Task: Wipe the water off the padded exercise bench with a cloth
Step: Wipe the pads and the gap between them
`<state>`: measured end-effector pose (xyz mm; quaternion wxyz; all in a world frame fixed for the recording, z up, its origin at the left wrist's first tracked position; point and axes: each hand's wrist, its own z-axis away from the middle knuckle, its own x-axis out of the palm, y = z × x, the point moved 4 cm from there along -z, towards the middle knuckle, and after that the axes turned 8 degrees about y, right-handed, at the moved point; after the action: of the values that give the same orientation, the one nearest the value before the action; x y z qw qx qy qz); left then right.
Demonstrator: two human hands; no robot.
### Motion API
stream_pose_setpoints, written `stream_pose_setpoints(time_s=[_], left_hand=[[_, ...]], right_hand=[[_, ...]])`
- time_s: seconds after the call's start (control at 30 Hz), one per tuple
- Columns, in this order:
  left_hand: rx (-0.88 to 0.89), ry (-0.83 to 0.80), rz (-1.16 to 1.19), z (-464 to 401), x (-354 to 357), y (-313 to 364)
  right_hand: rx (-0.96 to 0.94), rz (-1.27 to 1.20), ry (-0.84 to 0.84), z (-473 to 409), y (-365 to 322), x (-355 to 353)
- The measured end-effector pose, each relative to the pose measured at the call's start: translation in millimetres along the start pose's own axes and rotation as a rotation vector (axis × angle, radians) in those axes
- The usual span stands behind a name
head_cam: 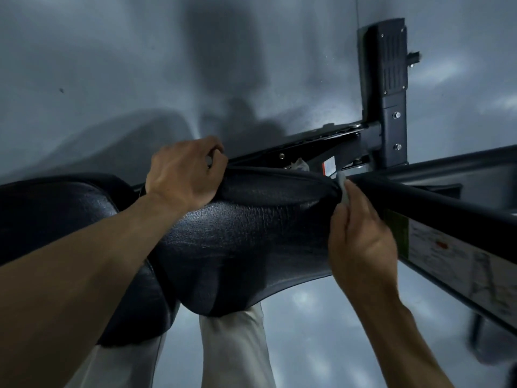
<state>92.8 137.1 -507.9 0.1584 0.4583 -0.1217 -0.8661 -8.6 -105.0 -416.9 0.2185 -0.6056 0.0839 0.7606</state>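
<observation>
Gripping the far rim of the padded exercise bench [246, 236], the left hand [184, 175] curls its fingers over the black, pebble-grained vinyl, which bulges in a rounded saddle shape with a piped seam along its upper edge. At the pad's narrow right end, the right hand [361, 242] pinches a small pale cloth [342, 186], only a sliver of it showing between fingers and pad, pressed where the vinyl meets a smooth dark metal frame bar [419, 203]. A printed label [458, 264] runs along that bar. Behind stands a ribbed black upright post [387, 68] with bolts, on a glossy grey floor [112, 65]. Light trouser legs [235, 348] show beneath the pad.
</observation>
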Motion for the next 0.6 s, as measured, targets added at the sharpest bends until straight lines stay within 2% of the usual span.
stream_pose_setpoints(time_s=[0.03,0.1,0.27,0.47,0.6], left_hand=[[-0.002,0.002,0.001,0,0,0],[0.003,0.015,0.01,1,1,0],[0.013,0.046,0.014,1,3,-2],[0.035,0.063,0.031,3,1,1],[0.068,0.119,0.089,5,3,0]], right_hand=[[-0.014,-0.02,0.037,0,4,4],[0.025,-0.191,-0.012,-14,-9,10],[-0.12,-0.311,-0.014,-18,-18,11],[0.256,-0.314,-0.06,38,33,-2],[0.163,-0.334,0.023,17,16,2]])
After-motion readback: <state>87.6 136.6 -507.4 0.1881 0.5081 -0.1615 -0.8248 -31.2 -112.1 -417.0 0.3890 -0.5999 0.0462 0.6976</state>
